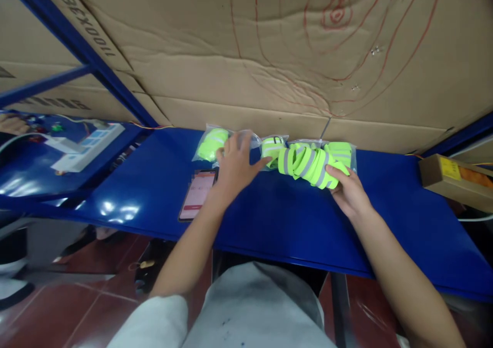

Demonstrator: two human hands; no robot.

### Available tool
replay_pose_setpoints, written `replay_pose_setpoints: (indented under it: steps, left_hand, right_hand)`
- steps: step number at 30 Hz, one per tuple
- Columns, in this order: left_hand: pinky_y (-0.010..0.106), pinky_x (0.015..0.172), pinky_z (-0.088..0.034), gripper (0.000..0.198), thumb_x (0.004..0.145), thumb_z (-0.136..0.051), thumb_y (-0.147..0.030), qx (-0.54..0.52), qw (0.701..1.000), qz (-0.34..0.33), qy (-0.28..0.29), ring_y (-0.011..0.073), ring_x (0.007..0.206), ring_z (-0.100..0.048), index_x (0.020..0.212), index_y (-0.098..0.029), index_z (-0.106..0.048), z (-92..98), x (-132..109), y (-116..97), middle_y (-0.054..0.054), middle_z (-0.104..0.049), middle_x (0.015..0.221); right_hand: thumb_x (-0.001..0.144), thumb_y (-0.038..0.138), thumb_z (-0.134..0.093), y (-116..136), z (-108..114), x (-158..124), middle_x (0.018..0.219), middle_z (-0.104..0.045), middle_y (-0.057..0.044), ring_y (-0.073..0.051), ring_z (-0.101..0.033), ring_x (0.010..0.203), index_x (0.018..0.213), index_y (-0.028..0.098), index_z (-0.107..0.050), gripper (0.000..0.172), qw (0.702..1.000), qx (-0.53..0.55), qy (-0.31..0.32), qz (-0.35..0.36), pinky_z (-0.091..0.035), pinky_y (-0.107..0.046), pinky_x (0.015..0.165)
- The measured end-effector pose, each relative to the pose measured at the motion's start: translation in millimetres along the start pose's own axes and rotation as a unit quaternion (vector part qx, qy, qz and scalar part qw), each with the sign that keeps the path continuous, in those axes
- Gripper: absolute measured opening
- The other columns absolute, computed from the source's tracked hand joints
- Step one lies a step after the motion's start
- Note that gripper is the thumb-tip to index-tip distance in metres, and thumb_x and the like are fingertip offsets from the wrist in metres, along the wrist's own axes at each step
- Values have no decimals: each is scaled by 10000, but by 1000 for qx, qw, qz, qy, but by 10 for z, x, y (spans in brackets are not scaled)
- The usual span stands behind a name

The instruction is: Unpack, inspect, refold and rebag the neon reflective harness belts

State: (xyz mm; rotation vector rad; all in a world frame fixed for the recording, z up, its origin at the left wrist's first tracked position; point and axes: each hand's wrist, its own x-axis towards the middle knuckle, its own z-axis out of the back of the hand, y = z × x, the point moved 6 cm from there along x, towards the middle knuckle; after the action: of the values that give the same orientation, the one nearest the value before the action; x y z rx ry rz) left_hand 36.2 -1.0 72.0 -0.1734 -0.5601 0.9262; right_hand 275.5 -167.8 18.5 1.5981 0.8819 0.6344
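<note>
My right hand (348,191) grips a loosely coiled neon-yellow reflective strap (308,164) with grey stripes, thumb on top. My left hand (236,160) reaches to the back of the blue table, fingers spread and thumb apart, over or touching a clear plastic bag (254,140); its fingertips partly cover the bag, so contact is hard to judge. Left of that hand lies a bagged neon-yellow bundle (213,143). Between my hands sits another bagged bundle (272,145) with a dark buckle-like shape. Behind the held strap a further bagged yellow bundle (341,152) is partly hidden.
A lit phone (198,195) lies beside my left forearm on the blue table (277,219). Cardboard (192,81) walls the back. An open carton (454,181) stands at right. Leftward are a white power strip (90,147) and another person's hand (13,124).
</note>
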Motion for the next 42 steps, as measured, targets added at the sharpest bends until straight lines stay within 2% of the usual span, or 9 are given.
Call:
replay_pose_setpoints:
  steps: [5,10,15,20,24,27,32,37,42]
  left_hand:
    - [445,972,-589,777,937,-694,-472,-390,883,-62,255,272,1250,-655,1586,-264,-322,-402,-712,-245,174,-602,1454]
    - [542,1175,-450,1216,728,-921,-465,-468,879,4,89,348,1555,-350,1647,-380,-129,-358,-907,-11,150,-237,1729]
    - [457,1098,-503,697,812,-870,-406,-455,879,-42,138,308,1281,-631,1423,-259,-566,-302,-993,-72,130,-635,1400]
    - [516,1204,-386,1005,706,-950,-411,-304,946,-95,67,358,1435,-502,1551,-277,-423,-147,-1016,-149,148,-546,1527]
    - [357,1023,-505,459,867,-812,-297,-307,937,-131,105,256,1199,-667,1296,-246,-656,-108,-963,-268,87,-705,1272]
    - [265,758,-500,285,868,-804,-374,-329,939,-17,94,177,845,-671,1072,-195,-717,-127,-885,-159,27,-723,934]
    - [216,583,-413,350,807,-849,-468,-505,840,177,95,107,639,-541,899,-160,-709,-266,-911,-14,-31,-620,712]
    - [224,501,-481,459,705,-923,-443,-666,668,308,126,123,605,-595,1047,-196,-743,-345,-992,57,-21,-681,781]
    - [217,492,-516,458,673,-939,-407,-685,627,353,114,125,602,-630,1025,-191,-739,-380,-1053,236,-18,-706,779]
  right_hand:
    - [748,466,-872,-75,-158,-105,1102,-801,-73,-273,-771,961,1045,223,-742,406,996,31,57,-60,-660,-381,804]
    - [701,452,-908,-288,-416,-279,870,-785,-42,-173,-721,721,949,192,-767,385,965,89,144,-202,-613,-265,652]
    - [703,414,-926,-457,-584,-438,854,-758,-18,-133,-698,728,970,184,-771,385,938,78,193,-277,-576,-208,648]
    - [734,457,-906,-510,-577,-459,866,-740,4,-121,-677,736,1014,207,-766,401,940,51,185,-282,-552,-205,626]
    - [801,686,-777,-530,-575,-445,959,-759,-37,-173,-712,851,1075,219,-748,543,938,1,215,-271,-573,-248,692]
    - [867,857,-531,-443,-523,-362,1113,-760,-83,-261,-722,1028,1196,243,-696,715,958,-53,220,-179,-598,-352,825]
    - [824,620,-797,-271,-505,-326,1505,-582,-77,-304,-530,1419,1455,300,-503,766,955,-180,234,24,-466,-447,1160]
    - [812,496,-832,-374,-475,-298,1187,-749,-90,-284,-741,1063,1375,259,-544,675,960,-124,243,-57,-609,-423,869]
    - [841,499,-806,-149,-276,-156,1013,-776,-56,-240,-743,953,1210,237,-669,472,976,-145,165,7,-593,-366,800]
